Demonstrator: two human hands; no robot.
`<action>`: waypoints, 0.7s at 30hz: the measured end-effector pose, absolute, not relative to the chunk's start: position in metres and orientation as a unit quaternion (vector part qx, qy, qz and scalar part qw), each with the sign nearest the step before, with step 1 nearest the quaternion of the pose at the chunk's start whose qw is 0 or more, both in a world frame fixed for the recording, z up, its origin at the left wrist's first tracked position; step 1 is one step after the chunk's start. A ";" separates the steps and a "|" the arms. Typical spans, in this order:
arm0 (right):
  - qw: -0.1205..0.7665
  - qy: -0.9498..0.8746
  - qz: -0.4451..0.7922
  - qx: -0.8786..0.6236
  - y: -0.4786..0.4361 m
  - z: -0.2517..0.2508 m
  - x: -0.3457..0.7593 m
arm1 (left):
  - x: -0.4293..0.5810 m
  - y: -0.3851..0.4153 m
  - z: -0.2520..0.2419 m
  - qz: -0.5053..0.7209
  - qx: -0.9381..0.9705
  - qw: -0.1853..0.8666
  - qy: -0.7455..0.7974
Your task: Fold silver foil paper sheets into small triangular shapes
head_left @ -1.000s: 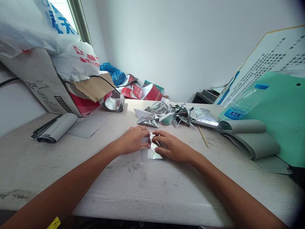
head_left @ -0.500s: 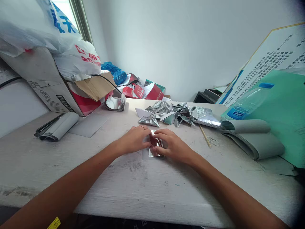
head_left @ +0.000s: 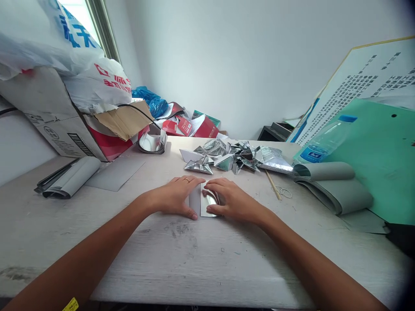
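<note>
A folded sheet of silver foil paper (head_left: pixel 207 206) lies on the table between my two hands. Its shiny half faces up, and a dull grey-white strip shows to the left of it. My left hand (head_left: pixel 175 196) rests at the strip's left side, thumb and fingers spread apart, with fingertips near the top edge. Over the shiny half's right side curves my right hand (head_left: pixel 231 199), its thumb and fingertips on the foil paper; part of the sheet is hidden under it. Just beyond both hands sits a pile of folded silver foil pieces (head_left: pixel 228 157).
At left are a roll of grey sheets (head_left: pixel 73 177), a loose flat sheet (head_left: pixel 118 172) and a cardboard box (head_left: pixel 61 125) under plastic bags (head_left: pixel 97 82). Rightward lie a thin stick (head_left: pixel 273 185), bent grey sheets (head_left: pixel 346 194), a water bottle (head_left: pixel 327 140) and a green board (head_left: pixel 379 147).
My left hand has opened and its thumb has moved down and left, away from the foil paper's middle. My right hand stays on the sheet, which now lies flatter. The view has shifted slightly.
</note>
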State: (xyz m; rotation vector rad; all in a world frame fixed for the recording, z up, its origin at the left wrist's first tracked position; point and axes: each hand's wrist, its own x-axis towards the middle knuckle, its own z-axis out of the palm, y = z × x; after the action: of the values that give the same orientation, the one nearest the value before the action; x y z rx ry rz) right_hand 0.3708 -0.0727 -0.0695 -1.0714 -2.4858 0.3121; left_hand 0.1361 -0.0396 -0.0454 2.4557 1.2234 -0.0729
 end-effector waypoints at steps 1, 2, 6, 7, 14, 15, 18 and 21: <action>0.204 -0.893 0.111 -0.385 -0.073 -0.069 0.371 | 0.136 -0.039 -0.046 -0.026 0.877 0.198 0.436; 0.201 -0.894 0.112 -0.384 -0.073 -0.069 0.371 | 0.135 -0.038 -0.046 -0.024 0.879 0.199 0.433; 0.183 -0.902 0.120 -0.372 -0.074 -0.068 0.371 | 0.133 -0.036 -0.046 -0.013 0.886 0.197 0.420; 0.182 -0.903 0.122 -0.369 -0.074 -0.067 0.371 | 0.132 -0.036 -0.046 -0.011 0.887 0.196 0.419; 0.177 -0.903 0.127 -0.369 -0.073 -0.066 0.371 | 0.131 -0.035 -0.046 -0.017 0.887 0.196 0.418; 0.176 -0.903 0.126 -0.370 -0.073 -0.066 0.372 | 0.131 -0.035 -0.045 -0.019 0.885 0.198 0.421; 0.175 -0.905 0.123 -0.367 -0.074 -0.066 0.373 | 0.130 -0.035 -0.044 -0.023 0.878 0.202 0.432; 0.179 -0.907 0.119 -0.364 -0.075 -0.066 0.373 | 0.130 -0.035 -0.044 -0.024 0.876 0.203 0.437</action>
State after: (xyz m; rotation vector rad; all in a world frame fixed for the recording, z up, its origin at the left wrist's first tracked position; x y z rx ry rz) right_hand 0.3725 -0.0749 -0.0656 -1.0279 -2.5632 0.3355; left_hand 0.1299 -0.0353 -0.0443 2.4446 1.2205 -0.0672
